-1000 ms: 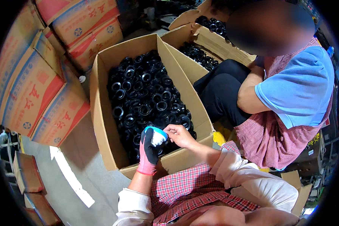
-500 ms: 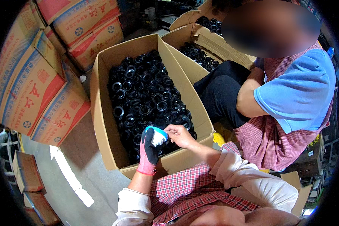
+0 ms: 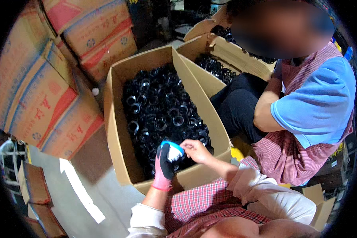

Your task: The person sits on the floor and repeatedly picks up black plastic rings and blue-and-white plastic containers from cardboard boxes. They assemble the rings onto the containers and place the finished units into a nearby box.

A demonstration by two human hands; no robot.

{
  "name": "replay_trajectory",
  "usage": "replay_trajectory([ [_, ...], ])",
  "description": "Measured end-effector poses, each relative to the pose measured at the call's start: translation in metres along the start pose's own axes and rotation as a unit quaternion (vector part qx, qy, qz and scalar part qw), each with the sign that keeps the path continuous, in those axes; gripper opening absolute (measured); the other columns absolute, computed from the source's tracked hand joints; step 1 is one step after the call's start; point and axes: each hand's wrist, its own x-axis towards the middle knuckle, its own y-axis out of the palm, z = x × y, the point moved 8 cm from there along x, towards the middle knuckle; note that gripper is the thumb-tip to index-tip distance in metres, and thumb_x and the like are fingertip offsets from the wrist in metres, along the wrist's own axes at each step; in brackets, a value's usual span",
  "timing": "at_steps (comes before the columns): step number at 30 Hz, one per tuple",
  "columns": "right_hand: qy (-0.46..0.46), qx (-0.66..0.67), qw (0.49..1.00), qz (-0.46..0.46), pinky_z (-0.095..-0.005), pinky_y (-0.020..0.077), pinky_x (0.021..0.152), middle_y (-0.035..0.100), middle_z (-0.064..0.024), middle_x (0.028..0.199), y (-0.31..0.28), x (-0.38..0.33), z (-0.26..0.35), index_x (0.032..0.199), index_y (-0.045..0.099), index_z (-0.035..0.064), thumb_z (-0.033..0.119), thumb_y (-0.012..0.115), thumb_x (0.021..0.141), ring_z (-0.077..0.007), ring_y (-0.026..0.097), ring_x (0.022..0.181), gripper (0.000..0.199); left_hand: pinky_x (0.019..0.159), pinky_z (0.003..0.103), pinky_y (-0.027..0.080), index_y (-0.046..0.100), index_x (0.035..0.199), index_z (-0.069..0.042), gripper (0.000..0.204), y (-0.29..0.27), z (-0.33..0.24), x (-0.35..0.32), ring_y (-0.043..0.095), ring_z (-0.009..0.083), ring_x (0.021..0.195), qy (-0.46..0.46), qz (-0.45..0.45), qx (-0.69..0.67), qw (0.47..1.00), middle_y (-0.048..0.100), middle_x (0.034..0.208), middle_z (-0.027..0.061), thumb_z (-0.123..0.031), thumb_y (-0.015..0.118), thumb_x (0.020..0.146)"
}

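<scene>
A round white object with a bright blue rim (image 3: 175, 152) is held over the near end of a cardboard box; its exact kind does not show. My left hand (image 3: 163, 168), in a pink and black glove, is closed round its left side. My bare right hand (image 3: 197, 151) meets it from the right, thumb and fingers pinched at the blue edge. Whatever lies between those fingertips is too small to make out. Below both hands, many glossy black ring-shaped parts (image 3: 160, 124) fill the open box (image 3: 119, 158).
Another open box (image 3: 202, 81) with black parts stands beyond. A person in a blue sleeve (image 3: 313, 105) sits close on the right, arms folded in. Printed cartons (image 3: 39, 107) are stacked at the left, beside grey floor with a white stripe (image 3: 80, 194).
The whole view has shifted, so the scene sits lower and to the right, and it looks dimmer. Both hands keep nearly the same hold, with the blue-rimmed object turned slightly.
</scene>
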Motion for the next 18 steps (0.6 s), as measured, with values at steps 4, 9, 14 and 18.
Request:
replay_trajectory([
  [4, -0.006, 0.033, 0.999, -0.005, -0.0241, 0.0394, 0.051, 0.059, 0.0020, 0.064, 0.004, -0.002, 0.003, 0.093, 0.066, 0.0045, 0.014, 0.055, 0.097, -0.0046, 0.049, 0.055, 0.015, 0.072, 0.030, 0.051, 0.057, 0.101, -0.010, 0.029, 0.013, -0.005, -0.011, 0.059, 0.0149, 0.081, -0.050, 0.029, -0.043, 0.997, 0.057, 0.088, 0.0027, -0.038, 0.058, 0.093],
  [9, -0.004, 0.026, 1.000, -0.004, -0.0236, 0.0384, 0.050, 0.059, 0.0020, 0.064, 0.002, -0.002, 0.001, 0.094, 0.065, 0.0045, 0.013, 0.055, 0.096, -0.0046, 0.049, 0.054, 0.014, 0.076, 0.038, 0.053, 0.060, 0.095, -0.013, 0.030, -0.001, 0.008, 0.005, 0.064, 0.0209, 0.082, -0.039, 0.050, -0.046, 0.997, 0.065, 0.089, 0.0049, -0.042, 0.056, 0.095],
  [14, -0.007, 0.021, 1.000, -0.006, -0.0231, 0.0377, 0.050, 0.059, 0.0028, 0.065, 0.003, -0.003, 0.000, 0.093, 0.065, 0.0044, 0.013, 0.055, 0.097, -0.0041, 0.049, 0.055, 0.014, 0.079, 0.039, 0.053, 0.060, 0.096, -0.014, 0.028, -0.001, 0.009, 0.005, 0.064, 0.0206, 0.085, -0.031, 0.051, -0.056, 0.997, 0.064, 0.090, 0.0041, -0.041, 0.057, 0.094],
  [18, -0.017, 0.027, 0.999, -0.005, -0.0230, 0.0354, 0.048, 0.058, 0.0030, 0.064, 0.003, -0.004, -0.003, 0.094, 0.066, 0.0043, 0.012, 0.055, 0.097, -0.0037, 0.047, 0.054, 0.014, 0.080, 0.040, 0.053, 0.060, 0.098, -0.013, 0.027, -0.001, 0.005, 0.000, 0.064, 0.0197, 0.087, -0.025, 0.043, -0.039, 0.998, 0.065, 0.092, 0.0040, -0.040, 0.057, 0.095],
])
